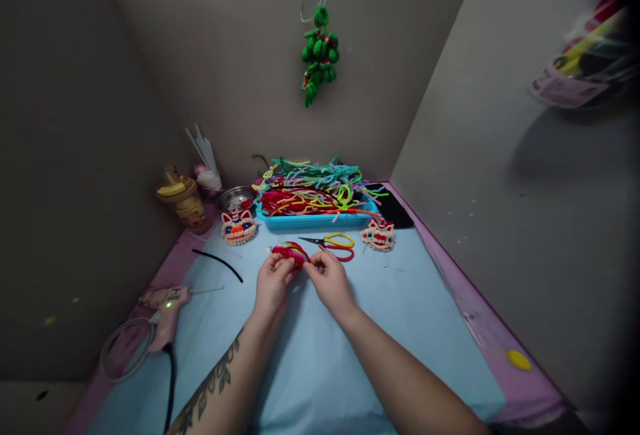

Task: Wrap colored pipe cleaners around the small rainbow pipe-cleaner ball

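A small bundle of red, pink and green pipe cleaners [291,253] is held up between my two hands over the blue table cover. My left hand [275,277] is closed on the bundle's left and lower side, its thumb pressed on it. At the right end, my right hand [327,278] pinches the pipe cleaners between thumb and fingertips. Just beyond my right hand lie scissors [340,246] with one yellow and one red handle, their blades pointing left. Fingers cover part of the bundle, so its full shape is hidden.
Behind stands a blue tray [315,222] heaped with coloured pipe cleaners. Pipe-cleaner animal faces sit left [239,228] and right [379,235]. A pink glue gun [167,315] with a lit green light, a black pipe cleaner [220,264], a metal bowl [235,197] and a cup [184,200] are leftward.
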`<state>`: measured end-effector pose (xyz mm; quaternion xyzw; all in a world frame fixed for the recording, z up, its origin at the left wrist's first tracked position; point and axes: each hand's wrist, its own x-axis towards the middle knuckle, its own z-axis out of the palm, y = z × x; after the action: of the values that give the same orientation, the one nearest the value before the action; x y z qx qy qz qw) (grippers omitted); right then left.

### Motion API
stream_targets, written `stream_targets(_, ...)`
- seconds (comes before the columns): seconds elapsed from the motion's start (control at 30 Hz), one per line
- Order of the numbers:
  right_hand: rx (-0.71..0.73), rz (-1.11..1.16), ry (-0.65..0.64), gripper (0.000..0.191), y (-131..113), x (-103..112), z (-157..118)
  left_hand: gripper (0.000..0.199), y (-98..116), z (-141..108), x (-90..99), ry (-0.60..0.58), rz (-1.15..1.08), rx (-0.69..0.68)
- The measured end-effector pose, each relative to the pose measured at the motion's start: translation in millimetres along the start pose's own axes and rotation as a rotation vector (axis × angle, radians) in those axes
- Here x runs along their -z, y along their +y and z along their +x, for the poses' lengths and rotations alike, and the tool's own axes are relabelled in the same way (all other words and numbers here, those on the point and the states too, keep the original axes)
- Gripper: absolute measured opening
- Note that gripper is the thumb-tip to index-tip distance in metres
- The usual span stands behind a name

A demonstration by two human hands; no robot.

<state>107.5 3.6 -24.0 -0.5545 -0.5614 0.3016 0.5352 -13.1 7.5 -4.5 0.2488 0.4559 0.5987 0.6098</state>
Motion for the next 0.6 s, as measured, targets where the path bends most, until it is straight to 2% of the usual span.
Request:
stream_targets(0.17, -0.031, 0.13, -0.011, 0.013, -1.8, -0.7, 0.4, 0.023, 0.6, -0.2, -0.6, -0.024, -0.042, 0.044)
stream_targets(0.33, 0.011, 0.114, -0.006, 0.01, -8.5, -1.7, -2.9, 0.023, 1.1, -4.0, -4.9, -0.055, -0.098, 0.101)
stream_targets(0.6, -0.034, 0.175, 0.037, 0.009, -2.9, -5.0, -3.4, 0.026, -4.0, -0.4, -1.6, -0.066, -0.065, 0.061)
